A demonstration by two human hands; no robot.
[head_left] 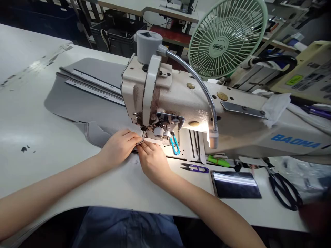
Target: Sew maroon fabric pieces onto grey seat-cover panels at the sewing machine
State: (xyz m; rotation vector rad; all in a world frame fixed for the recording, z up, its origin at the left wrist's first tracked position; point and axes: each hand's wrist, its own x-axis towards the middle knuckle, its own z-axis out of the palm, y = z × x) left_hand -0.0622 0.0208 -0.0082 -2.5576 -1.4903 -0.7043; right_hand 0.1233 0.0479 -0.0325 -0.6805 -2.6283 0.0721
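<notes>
A grey fabric piece (85, 103) lies on the white table to the left of the sewing machine (178, 93), its near edge running under the needle area. My left hand (119, 146) presses on the fabric just left of the presser foot, fingers together and gripping its edge. My right hand (152, 156) is close beside it, in front of the needle area, with its fingertips closed on the same edge. The fingertips of both hands almost meet. Two pale strips with dark edges (94, 91) lie along the fabric behind.
Right of my hands are blue snips (174, 144), purple snips (194, 168), a phone (236, 184), black-handled scissors (284, 189) and a green-handled tool (218, 161). A green fan (219, 46) stands behind the machine. A bent lamp (213, 137) lights the machine bed.
</notes>
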